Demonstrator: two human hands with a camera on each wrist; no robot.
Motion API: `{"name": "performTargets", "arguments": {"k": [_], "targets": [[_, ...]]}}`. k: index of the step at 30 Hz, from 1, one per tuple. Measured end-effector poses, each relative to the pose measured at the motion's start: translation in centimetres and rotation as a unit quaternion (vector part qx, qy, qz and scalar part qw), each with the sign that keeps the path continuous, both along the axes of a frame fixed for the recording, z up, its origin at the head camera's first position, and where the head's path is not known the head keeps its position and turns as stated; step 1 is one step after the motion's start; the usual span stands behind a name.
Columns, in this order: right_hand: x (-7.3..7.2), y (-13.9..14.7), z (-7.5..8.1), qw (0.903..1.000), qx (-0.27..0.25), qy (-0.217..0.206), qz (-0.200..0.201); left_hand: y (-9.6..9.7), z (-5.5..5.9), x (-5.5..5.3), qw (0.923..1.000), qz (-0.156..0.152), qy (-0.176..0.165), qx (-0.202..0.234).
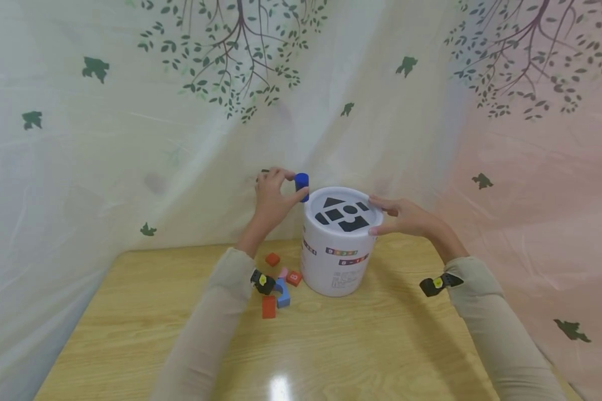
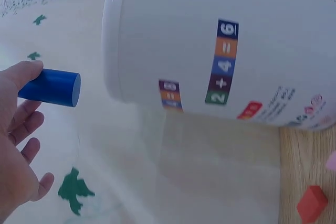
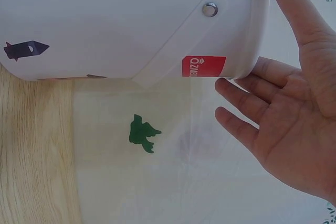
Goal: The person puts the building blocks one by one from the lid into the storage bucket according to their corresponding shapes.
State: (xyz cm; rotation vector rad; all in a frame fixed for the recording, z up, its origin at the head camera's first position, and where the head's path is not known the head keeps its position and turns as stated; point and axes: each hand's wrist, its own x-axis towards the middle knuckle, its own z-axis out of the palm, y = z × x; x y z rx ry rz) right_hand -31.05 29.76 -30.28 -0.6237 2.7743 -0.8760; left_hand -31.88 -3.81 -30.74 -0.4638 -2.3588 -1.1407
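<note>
My left hand [image 1: 275, 196] pinches a blue cylinder block [image 1: 302, 188] between thumb and fingers, upright beside the left rim of a white bucket [image 1: 326, 262]. In the left wrist view the cylinder [image 2: 52, 87] hangs apart from the bucket's rim, with the other fingers loosely bent below it. The bucket's lid [image 1: 337, 196] has several dark shaped holes, among them a round one and a triangle. My right hand [image 1: 406, 217] rests on the right side of the lid's rim, thumb in front and fingers behind. Its fingers look fairly straight in the right wrist view.
Left of the bucket lie a blue arch block [image 1: 283, 295], a pink block [image 1: 283, 273] and several red blocks [image 1: 268, 307]. All of them are on the wooden table [image 1: 361, 345]. A patterned cloth [image 1: 190, 156] hangs behind the table's back edge.
</note>
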Motion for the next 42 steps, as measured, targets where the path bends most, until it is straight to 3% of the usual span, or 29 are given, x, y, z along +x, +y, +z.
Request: {"name": "performTargets", "arguments": {"k": [6,16,21,42], "targets": [[0.0,0.0,-0.2,1.0000,0.004,0.001,-0.002,2.6,0.1,-0.2,0.9997,-0.010,-0.005,-0.020],[-0.1,0.1,-0.4,1.0000,0.004,-0.001,-0.002,5.9,-0.2,-0.2,0.9969,-0.036,-0.049,-0.049],[-0.1,0.1,-0.6,1.0000,0.003,-0.007,-0.003,7.2,-0.5,-0.3,0.9954,-0.047,-0.041,-0.072],[-0.2,0.2,-0.2,0.9999,-0.007,-0.004,0.008,8.9,-1.0,-1.1,0.9918,-0.063,-0.038,-0.104]]}}
